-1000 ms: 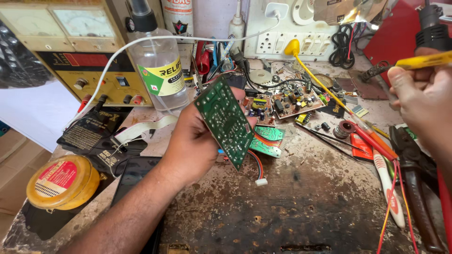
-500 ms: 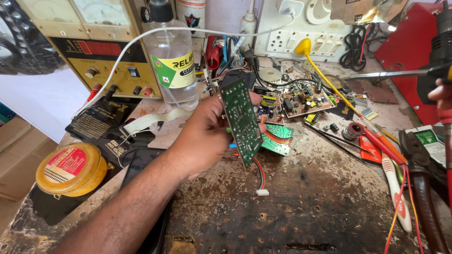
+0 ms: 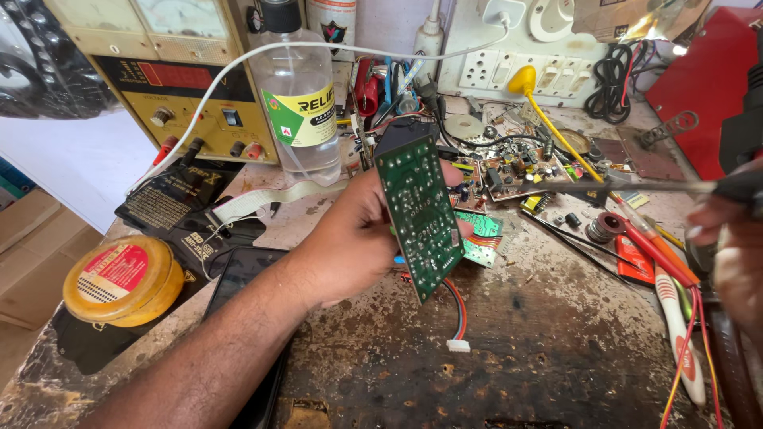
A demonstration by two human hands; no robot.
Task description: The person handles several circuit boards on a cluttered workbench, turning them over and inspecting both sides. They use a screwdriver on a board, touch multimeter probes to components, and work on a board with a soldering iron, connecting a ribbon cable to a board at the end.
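My left hand (image 3: 350,238) grips a green circuit board (image 3: 419,210) by its left edge and holds it nearly upright above the bench, solder side toward me. Red and blue wires ending in a white connector (image 3: 458,345) hang from the board's lower end onto the bench. At the right edge, my blurred right hand (image 3: 727,242) holds a soldering iron (image 3: 652,187) by its dark handle. Its metal shaft points left and its tip lies well to the right of the board, apart from it.
A brown populated board (image 3: 517,171) and a small green board (image 3: 482,238) lie behind the held one. A clear bottle (image 3: 298,103), yellow power supply (image 3: 183,87), socket strip (image 3: 524,48) and red case (image 3: 707,71) stand at the back. A yellow tin (image 3: 123,278), toothbrush (image 3: 675,318) and red-handled tools (image 3: 652,250) are nearby.
My left hand has turned the board from tilted to nearly upright. My right hand has dropped from the upper right with the iron now lying level, tip pointing left.
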